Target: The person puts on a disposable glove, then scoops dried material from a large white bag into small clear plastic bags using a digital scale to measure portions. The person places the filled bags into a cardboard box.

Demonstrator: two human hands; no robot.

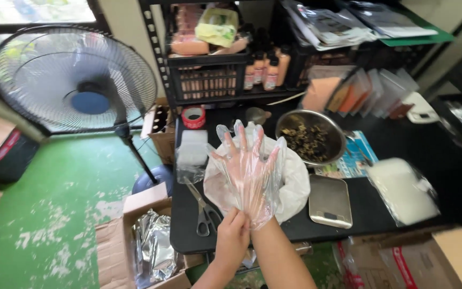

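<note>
We found the thin clear plastic glove [249, 171] already drawn over our right hand [248, 170], fingers spread wide above the black table [402, 235]. Our bare left hand [232, 238] pinched its cuff at the wrist; that hand remained ungloved. The white bag [298, 182] behind was mostly hidden (contents unreadable); the dark matter in the steel bowl [310, 136] was indistinct.

Right hand [248, 168]: spread flat, fingers up, sheathed in a clear plastic glove [252, 144].
Left hand [232, 235]: glove cuff pinched at the right wrist.
Steel bowl [310, 136]: dark dried matter held; set behind the gloved hand.
Scissors [204, 206]: laid left of the gloved hand.
Scale [330, 202]: laid right of it.
</note>
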